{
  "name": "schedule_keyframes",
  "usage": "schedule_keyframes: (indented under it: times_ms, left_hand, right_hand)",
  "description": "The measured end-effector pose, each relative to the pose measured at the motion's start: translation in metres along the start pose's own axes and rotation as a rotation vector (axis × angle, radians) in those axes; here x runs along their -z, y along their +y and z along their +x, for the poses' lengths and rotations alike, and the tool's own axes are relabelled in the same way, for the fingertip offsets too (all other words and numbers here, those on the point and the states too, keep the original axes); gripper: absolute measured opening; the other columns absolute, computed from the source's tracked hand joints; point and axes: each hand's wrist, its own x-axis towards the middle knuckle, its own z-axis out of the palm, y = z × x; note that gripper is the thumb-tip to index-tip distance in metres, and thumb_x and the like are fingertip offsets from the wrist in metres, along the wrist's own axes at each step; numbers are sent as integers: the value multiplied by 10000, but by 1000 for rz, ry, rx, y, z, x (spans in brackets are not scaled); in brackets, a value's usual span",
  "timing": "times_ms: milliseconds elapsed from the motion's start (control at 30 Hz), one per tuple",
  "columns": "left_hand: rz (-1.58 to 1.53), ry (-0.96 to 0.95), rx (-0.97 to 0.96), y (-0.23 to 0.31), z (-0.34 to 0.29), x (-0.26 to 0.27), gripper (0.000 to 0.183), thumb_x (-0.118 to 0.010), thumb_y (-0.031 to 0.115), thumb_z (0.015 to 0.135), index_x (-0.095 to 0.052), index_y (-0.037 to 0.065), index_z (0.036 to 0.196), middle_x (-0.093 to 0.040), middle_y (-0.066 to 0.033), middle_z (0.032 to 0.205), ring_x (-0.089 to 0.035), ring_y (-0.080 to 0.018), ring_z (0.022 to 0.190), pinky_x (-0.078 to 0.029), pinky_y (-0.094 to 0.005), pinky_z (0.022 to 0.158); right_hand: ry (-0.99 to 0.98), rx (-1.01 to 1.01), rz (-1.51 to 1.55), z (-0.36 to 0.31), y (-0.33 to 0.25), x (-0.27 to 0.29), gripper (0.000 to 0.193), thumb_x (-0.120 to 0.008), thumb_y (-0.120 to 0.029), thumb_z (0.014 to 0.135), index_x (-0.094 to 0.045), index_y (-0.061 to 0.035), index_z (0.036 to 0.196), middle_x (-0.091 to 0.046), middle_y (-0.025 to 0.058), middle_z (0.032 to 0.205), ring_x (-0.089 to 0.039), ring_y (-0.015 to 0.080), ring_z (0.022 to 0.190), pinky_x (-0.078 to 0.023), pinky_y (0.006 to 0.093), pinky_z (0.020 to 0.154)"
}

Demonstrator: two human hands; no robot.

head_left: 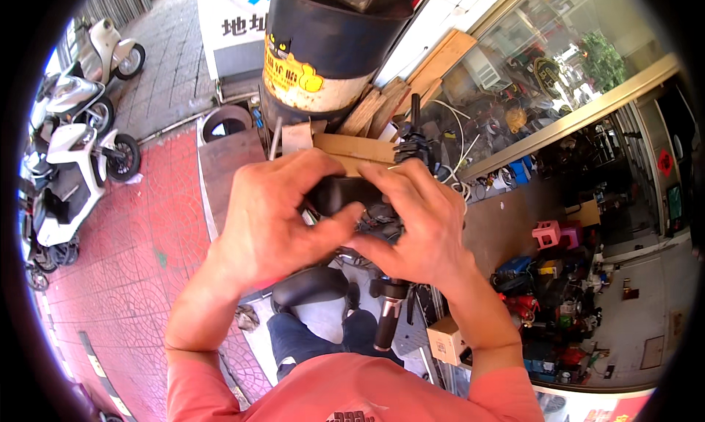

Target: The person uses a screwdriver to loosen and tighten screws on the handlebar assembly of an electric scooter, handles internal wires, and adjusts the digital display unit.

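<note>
A black, rounded handlebar part (339, 194) with a smooth, slightly glossy shell sits raised in front of the big black drum (330, 47), just below it in view. Most of it is covered, so its full shape cannot be told.

A street-side repair shop: scooters (81, 150) parked at left on red paving (139, 253), cluttered glass-fronted workshop (558, 77) at right, oil drum (330, 47) up top.
</note>
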Motion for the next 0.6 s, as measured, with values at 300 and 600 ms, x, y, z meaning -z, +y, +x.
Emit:
schedule_keyframes:
  times_ms: [300, 600]
  left_hand:
    - [-3, 392, 254, 66, -11, -95, 458, -895, 235, 881, -686, 4, 1217, -555, 17, 728, -431, -28, 591, -334, -225, 516]
    - [652, 206, 665, 129, -147, -210, 336, -899, 241, 777, -735, 37, 989, -633, -101, 795, -634, -297, 661, -487, -433, 583]
  right_hand:
    - [206, 196, 308, 31, 104, 27, 690, -825, -276, 870, -553, -126, 1487, -756, 162, 1066, -767, 345, 864, -608, 436, 734]
    - [537, -622, 436, 79, 405, -38, 430, -833, -375, 905, -718, -2, 1086, -762, 140, 916, -735, 258, 888, -572, 382, 851]
